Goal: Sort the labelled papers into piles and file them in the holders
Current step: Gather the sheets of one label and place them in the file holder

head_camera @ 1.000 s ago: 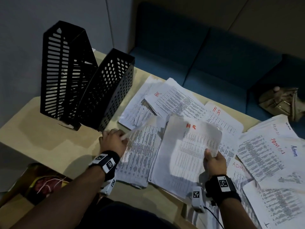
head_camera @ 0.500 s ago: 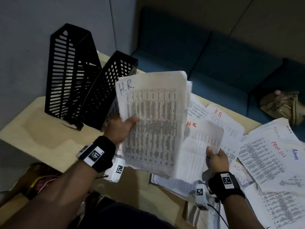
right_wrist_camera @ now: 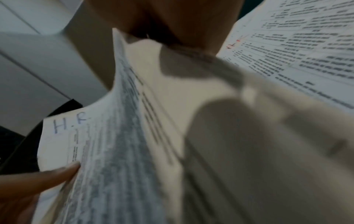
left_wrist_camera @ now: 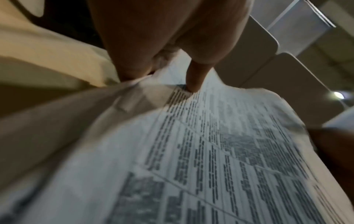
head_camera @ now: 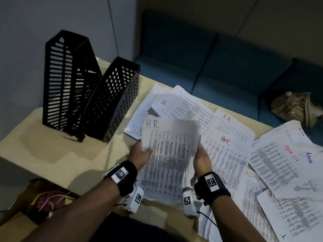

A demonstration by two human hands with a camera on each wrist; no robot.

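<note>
Both forearms reach forward over the near edge of the bench (head_camera: 52,151), wrists level. The left hand (head_camera: 139,154) grips the left edge of the H.R. stack (head_camera: 167,161), thumb on top, fingers (left_wrist_camera: 193,78) curled beneath; the right hand (head_camera: 202,158) grips its right edge. The stack is held tilted above the bench, label at the far end. Beyond it lie loose HR sheets (head_camera: 190,109), with Admin sheets (head_camera: 286,154) toward the right edge. Two black holders (head_camera: 87,95) stand at the far left corner
</note>
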